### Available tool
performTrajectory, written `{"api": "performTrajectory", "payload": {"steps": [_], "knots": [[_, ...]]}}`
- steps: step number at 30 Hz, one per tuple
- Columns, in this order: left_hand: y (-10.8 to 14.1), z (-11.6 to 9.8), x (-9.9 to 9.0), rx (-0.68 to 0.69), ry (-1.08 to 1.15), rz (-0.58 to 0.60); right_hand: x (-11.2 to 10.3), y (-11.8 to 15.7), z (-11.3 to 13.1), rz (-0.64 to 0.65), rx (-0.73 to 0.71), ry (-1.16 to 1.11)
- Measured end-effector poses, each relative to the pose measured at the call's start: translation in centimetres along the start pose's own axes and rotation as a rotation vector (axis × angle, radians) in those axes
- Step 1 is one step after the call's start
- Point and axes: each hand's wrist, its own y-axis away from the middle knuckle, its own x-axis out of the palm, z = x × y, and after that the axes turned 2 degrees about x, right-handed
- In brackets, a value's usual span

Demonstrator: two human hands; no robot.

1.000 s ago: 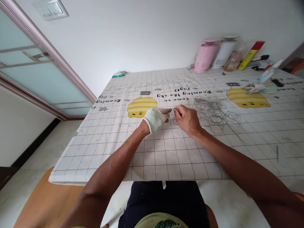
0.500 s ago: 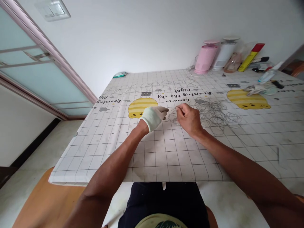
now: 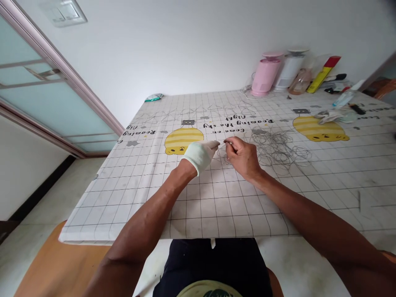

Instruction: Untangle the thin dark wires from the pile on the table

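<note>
My left hand [image 3: 202, 154], in a pale glove with bare fingertips, is pinched closed over the middle of the table; thin wire seems to be between its fingertips. Close beside it, my bare right hand [image 3: 243, 157] pinches thin wire between thumb and forefinger, with a small gap between the two hands. A loose tangle of thin grey wire [image 3: 276, 150] lies on the checked tablecloth [image 3: 213, 206], just right of my right hand. More bent wire pieces [image 3: 198, 110] stretch in a row across the back of the cloth.
Along the wall stand a pink device [image 3: 266, 76], a white device [image 3: 287, 72], a bottle [image 3: 300, 82] and a yellow-red box [image 3: 323, 75]. A glove [image 3: 337, 116] and a clear spray bottle [image 3: 346, 98] are at the right. A green packet [image 3: 154, 97] sits at the back left corner.
My right hand has moved slightly left, so its fingertips are closer to those of my left hand. The view has shifted a little.
</note>
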Motion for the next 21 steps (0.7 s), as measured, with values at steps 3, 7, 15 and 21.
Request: {"api": "performTrajectory", "payload": {"steps": [3,7,15,21], "knots": [[-0.2,-0.7,-0.6,-0.083,0.035,-0.019,0.1,0.0,0.0,-0.015,0.012,0.013],[-0.7,-1.4,-0.5,-0.069,-0.035,-0.02,0.3,0.1,0.3,-0.001,0.003,0.041],[-0.5,-2.0,0.0,0.002,-0.123,-0.017,0.9,0.4,0.7,0.041,0.056,0.104],[-0.9,-2.0,-0.4,-0.031,0.025,0.018,0.9,0.0,0.4,0.028,0.106,0.062]]}}
